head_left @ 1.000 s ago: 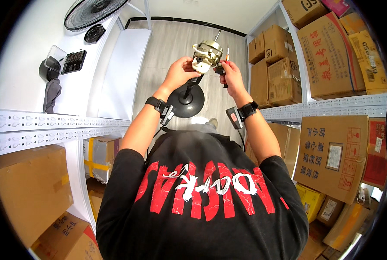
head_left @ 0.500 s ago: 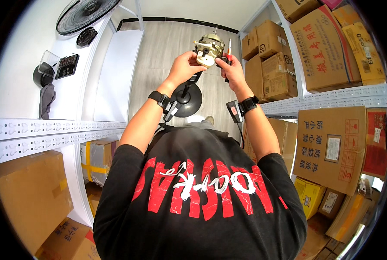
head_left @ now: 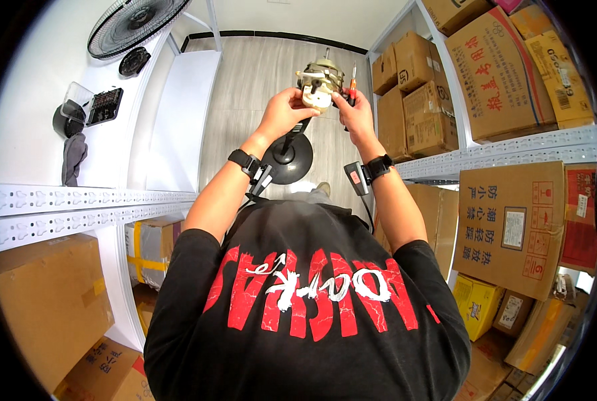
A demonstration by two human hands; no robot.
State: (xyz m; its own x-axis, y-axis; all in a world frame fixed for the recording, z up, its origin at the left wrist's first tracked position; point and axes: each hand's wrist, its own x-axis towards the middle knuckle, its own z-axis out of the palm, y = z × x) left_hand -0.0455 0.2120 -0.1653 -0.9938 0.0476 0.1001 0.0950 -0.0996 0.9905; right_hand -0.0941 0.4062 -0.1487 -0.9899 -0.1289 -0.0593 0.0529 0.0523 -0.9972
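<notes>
Nearest to me is the black shirt [head_left: 312, 287] with its large red and white print. Beyond it both bare forearms reach forward, with a black strap [head_left: 245, 162] on the left wrist and another on the right.

Further on, I see the left hand [head_left: 288, 110] with thumb and fingers closed on the lower left side of the motor [head_left: 322, 79]. The right hand [head_left: 357, 115] has its fingers curled around a slim tool [head_left: 353, 83] with an orange-red handle, pointing away, and its thumb is against the motor's right side. The motor is between the two hands, above the round black base [head_left: 286, 160] of a stand; from my place I cannot tell if it is joined to the pole.

To the left, the white shelf [head_left: 119, 137] carries a grey cloth [head_left: 74, 157], then an open black case [head_left: 104, 107], then a round black part [head_left: 134, 62], and farthest a fan guard [head_left: 137, 28].
</notes>
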